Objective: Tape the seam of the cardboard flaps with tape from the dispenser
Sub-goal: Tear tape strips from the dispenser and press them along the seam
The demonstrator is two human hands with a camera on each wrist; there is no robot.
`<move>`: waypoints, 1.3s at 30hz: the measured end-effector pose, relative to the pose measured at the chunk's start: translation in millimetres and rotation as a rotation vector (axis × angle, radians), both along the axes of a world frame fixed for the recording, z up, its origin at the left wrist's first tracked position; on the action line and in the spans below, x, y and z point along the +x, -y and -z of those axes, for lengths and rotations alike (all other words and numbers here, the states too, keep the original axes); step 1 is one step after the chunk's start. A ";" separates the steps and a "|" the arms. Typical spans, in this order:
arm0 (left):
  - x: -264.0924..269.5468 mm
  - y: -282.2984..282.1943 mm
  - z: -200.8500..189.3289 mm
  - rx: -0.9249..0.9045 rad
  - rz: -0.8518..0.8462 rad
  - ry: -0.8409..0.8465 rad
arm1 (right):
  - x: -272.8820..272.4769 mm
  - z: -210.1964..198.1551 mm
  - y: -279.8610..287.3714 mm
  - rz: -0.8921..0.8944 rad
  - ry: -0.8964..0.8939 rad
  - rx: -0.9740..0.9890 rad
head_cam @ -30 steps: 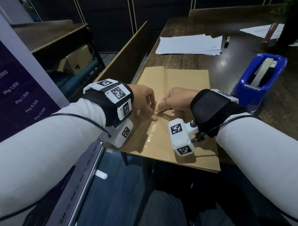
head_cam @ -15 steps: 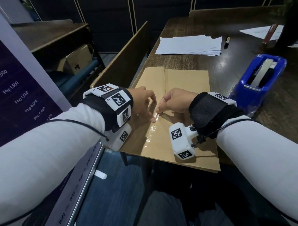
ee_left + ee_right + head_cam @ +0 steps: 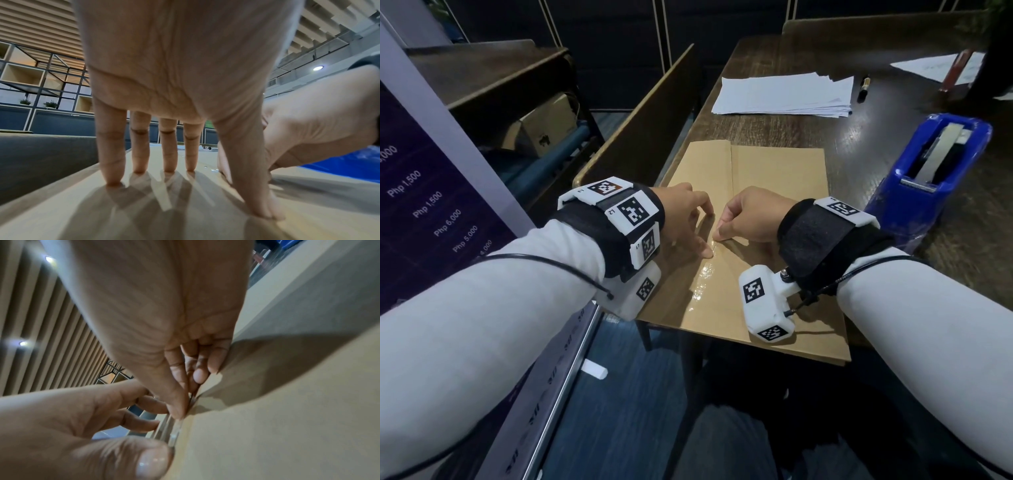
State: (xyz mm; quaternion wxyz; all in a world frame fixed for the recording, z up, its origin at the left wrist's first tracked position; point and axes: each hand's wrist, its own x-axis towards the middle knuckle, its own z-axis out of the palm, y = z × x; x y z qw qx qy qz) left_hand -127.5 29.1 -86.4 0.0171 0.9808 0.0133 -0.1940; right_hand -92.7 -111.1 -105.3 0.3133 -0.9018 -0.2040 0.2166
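- Cardboard flat on the table, under both hands, near edge over the table's front.
- Shiny tape stuck along the seam, from the near part up to the fingertips.
- Left hand left of the seam, fingers straight and spread, tips pressing the cardboard, thumb down on the tape.
- Right hand just right of the seam, curled, thumb and finger pinching the tape end (tips nearly touching the left thumb).
- Blue dispenser to the right, well apart from the hands.
- Hard to see: the clear tape end between the right fingers, small and blurry.
- Right wrist view tilted; dispenser only a blue bit at its top.
- Papers at the far end.
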 end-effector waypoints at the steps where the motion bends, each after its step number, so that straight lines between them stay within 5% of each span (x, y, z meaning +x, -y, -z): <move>1: -0.1 -0.1 0.4 0.001 0.001 0.001 | -0.6 0.2 -0.5 -0.001 0.004 0.001; 21: -3.4 -3.9 4.5 0.008 0.023 0.030 | 7.0 -12.3 -4.5 -0.025 0.038 -0.256; 29: -12.1 -6.3 -3.2 0.033 0.079 0.018 | -9.1 -17.5 11.4 -0.138 0.146 -0.198; 39: -57.4 0.5 -4.3 -0.066 0.196 0.042 | -51.6 -28.3 32.7 -0.327 0.302 -0.386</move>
